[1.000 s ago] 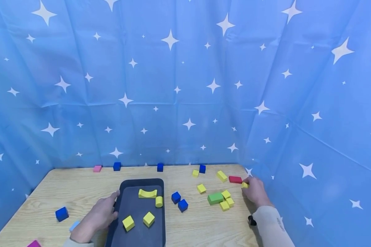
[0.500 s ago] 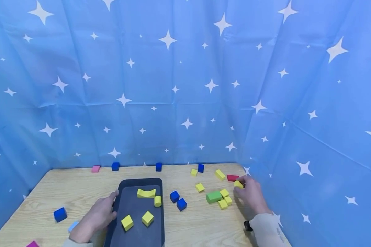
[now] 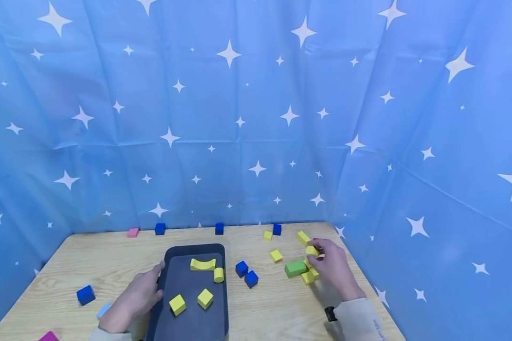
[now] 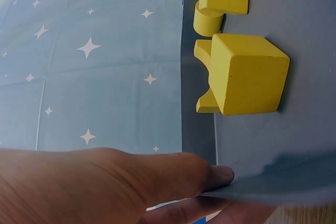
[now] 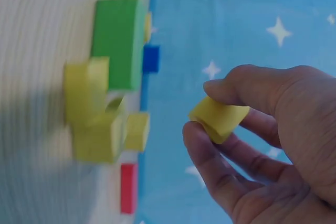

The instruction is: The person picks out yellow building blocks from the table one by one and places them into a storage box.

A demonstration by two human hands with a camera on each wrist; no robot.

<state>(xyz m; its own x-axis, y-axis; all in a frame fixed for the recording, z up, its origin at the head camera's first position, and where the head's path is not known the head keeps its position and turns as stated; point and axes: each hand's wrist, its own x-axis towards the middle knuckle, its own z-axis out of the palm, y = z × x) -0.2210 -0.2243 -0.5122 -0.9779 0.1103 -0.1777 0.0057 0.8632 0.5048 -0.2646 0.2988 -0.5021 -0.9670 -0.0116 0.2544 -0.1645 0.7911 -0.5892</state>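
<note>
My left hand (image 3: 135,296) grips the left rim of a dark grey tray (image 3: 187,327), thumb inside the wall and fingers outside. In the tray lie two yellow cubes (image 3: 205,299), a yellow cylinder (image 3: 219,275) and a yellow arch-shaped block (image 3: 202,264). Between thumb and fingertips my right hand (image 3: 334,269) pinches a small yellow block (image 5: 219,119); its exact shape is partly hidden. That block is raised above the table, beside a green block (image 3: 296,268) and a cluster of yellow blocks (image 5: 94,139). A red block (image 5: 128,188) is mostly hidden behind the hand in the head view.
Two blue cubes (image 3: 251,279) stand right of the tray. More blue cubes and a pink block (image 3: 132,232) line the table's back edge. At the left are a blue cube (image 3: 86,294), a light blue block (image 3: 104,310) and a magenta block (image 3: 49,336). A starry curtain (image 3: 256,118) borders the table.
My right hand has carried the yellow block from beside the red block leftward, over toward the green and yellow cluster. The left hand stays on the tray rim.
</note>
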